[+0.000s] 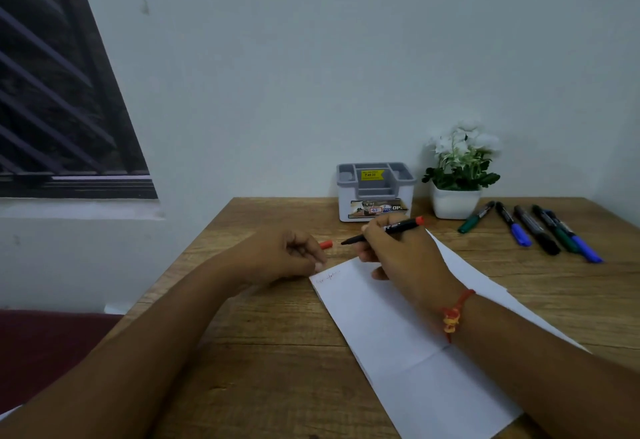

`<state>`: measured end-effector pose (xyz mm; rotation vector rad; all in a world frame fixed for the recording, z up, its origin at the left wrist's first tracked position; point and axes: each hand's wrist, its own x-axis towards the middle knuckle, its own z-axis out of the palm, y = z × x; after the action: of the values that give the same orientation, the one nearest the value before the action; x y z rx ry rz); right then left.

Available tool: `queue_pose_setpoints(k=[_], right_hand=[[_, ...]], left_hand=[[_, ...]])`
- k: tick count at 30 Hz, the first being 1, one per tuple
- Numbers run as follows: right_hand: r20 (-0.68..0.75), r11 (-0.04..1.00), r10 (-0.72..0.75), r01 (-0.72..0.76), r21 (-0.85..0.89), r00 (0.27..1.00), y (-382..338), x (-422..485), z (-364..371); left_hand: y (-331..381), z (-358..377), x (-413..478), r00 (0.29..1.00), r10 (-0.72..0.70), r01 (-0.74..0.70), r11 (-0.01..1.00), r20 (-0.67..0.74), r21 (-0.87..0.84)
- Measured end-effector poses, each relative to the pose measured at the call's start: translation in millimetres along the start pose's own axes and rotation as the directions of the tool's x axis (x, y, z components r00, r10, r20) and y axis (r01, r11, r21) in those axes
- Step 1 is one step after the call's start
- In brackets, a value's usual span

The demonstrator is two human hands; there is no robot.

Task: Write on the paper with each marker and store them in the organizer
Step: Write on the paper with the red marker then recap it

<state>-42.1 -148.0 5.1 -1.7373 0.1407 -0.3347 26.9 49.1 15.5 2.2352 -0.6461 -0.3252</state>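
My right hand (398, 251) grips an uncapped black marker with a red end (401, 227), its tip pointing left above the top of the white paper (408, 345). Faint red writing (327, 277) shows at the paper's top left corner. My left hand (287, 258) pinches the red cap (325, 244) a short gap from the marker's tip. The grey and white organizer (375, 191) stands at the back of the wooden table (263, 352) with nothing visible inside it. Several capped markers, green, blue and black (533, 230), lie in a row at the right.
A white pot of white flowers (457, 175) stands right of the organizer, close to the green marker. A wall runs along the table's far edge. A dark window (59, 92) is at the left, with a maroon seat (45, 352) below it.
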Motion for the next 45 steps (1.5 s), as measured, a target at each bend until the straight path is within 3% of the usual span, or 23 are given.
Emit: queue_pose_setpoints(k=[3,5,7,12,15,22,28,45], right_hand=[[0.003,0.992,-0.08,0.08,-0.095,0.997,1,1,-7],[0.006,0.991,-0.077,0.078,-0.107,0.997,3,1,-9],[0.006,0.995,-0.06,0.06,-0.083,0.998,3,1,-9],[-0.011,0.996,0.03,-0.029,0.085,0.999,-2,0,-8],[-0.021,0.993,-0.005,0.007,0.114,1.0,-2,-1,-9],[-0.027,0.975,-0.115,0.118,0.19,0.993,-6,-4,-11],[-0.054,0.958,-0.182,0.189,0.214,0.982,-7,-6,-12],[0.036,0.971,-0.148,0.139,0.194,0.988,-1,-2,-11]], left_hand=[[-5,2,7,0.946,0.032,-0.006,0.997,-0.322,0.083],[-8,7,10,0.919,0.094,-0.003,0.973,-0.384,0.231],[-10,12,14,0.927,0.115,0.012,0.942,-0.358,0.336],[-14,16,23,0.948,0.099,0.035,0.913,-0.304,0.407],[-17,13,22,0.942,0.108,0.015,0.931,-0.317,0.364],[-11,6,15,0.855,0.182,-0.124,0.981,-0.486,0.149],[-4,9,12,0.857,0.222,-0.198,0.975,-0.465,0.1],[10,17,5,0.852,0.291,-0.294,0.954,-0.436,0.064]])
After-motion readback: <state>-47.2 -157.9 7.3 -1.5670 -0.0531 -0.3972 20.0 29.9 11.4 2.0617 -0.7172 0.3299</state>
